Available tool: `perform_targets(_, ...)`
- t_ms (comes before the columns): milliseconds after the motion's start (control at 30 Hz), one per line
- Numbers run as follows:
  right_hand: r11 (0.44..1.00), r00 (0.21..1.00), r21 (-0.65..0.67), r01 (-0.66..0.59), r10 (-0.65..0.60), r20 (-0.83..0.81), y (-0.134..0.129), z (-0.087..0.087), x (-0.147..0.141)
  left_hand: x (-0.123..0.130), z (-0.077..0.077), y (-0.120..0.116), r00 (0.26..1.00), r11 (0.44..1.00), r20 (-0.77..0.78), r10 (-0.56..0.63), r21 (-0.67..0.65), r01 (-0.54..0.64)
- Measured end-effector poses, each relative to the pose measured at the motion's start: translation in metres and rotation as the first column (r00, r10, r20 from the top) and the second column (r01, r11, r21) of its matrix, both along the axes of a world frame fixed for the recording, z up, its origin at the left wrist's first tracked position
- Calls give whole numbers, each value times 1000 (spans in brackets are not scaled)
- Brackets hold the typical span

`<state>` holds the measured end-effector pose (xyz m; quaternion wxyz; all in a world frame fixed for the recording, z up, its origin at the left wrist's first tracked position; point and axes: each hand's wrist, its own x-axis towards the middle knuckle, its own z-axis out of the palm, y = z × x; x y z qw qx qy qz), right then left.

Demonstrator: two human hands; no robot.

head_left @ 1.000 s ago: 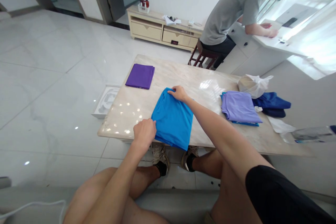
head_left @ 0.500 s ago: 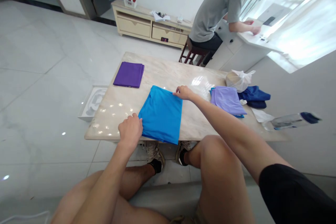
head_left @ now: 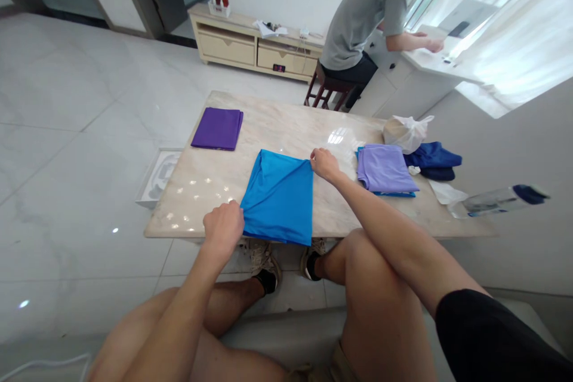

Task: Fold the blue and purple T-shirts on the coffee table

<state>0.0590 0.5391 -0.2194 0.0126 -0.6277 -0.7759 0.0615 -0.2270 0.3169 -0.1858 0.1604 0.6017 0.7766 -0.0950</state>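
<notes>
A bright blue folded cloth (head_left: 282, 200) lies on the marble-topped table (head_left: 349, 209), its near edge reaching the table's front edge. My left hand (head_left: 224, 224) is closed on its left edge, near the front corner. My right hand (head_left: 324, 164) pinches the far right corner. A diagonal crease runs across the cloth between the two hands. Left of it, toward the back, lies a neatly folded purple cloth (head_left: 218, 129). On the right, a folded lavender cloth (head_left: 387, 168) rests on top of another blue cloth.
Behind the lavender cloth are a white plastic bag (head_left: 407, 133) and a dark blue cloth (head_left: 434, 160). A clear bottle (head_left: 496, 202) lies at the right end. A person in grey (head_left: 367, 18) sits on a stool at a counter. A white box (head_left: 159, 176) is on the floor left.
My right hand has moved slightly right, pulling the cloth's far corner outward. The blue cloth is now stretched, with a diagonal crease across it. My left hand keeps its grip.
</notes>
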Motion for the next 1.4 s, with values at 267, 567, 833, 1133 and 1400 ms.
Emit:
perform_targets(267,848,847,62,-526,529,-54,-16,-10,-57,6,-15,10,953,898,91,-290,371,238)
perform_targets(567,977,973,-35,-210,206,-101,-1,-15,-123,32,-38,0,858,827,110,-502,353,438)
perform_targets(833,998,975,-59,-3,-11,-220,9,-16,-139,23,-35,1,962,890,86,-260,408,204)
perform_targets(1133,997,914,53,-50,67,-401,28,-19,-141,22,-56,-1,916,822,105,-388,488,293)
perform_targets(1400,996,970,-82,-19,-1,-244,20,-23,-126,28,-56,-3,895,802,108,-434,500,328)
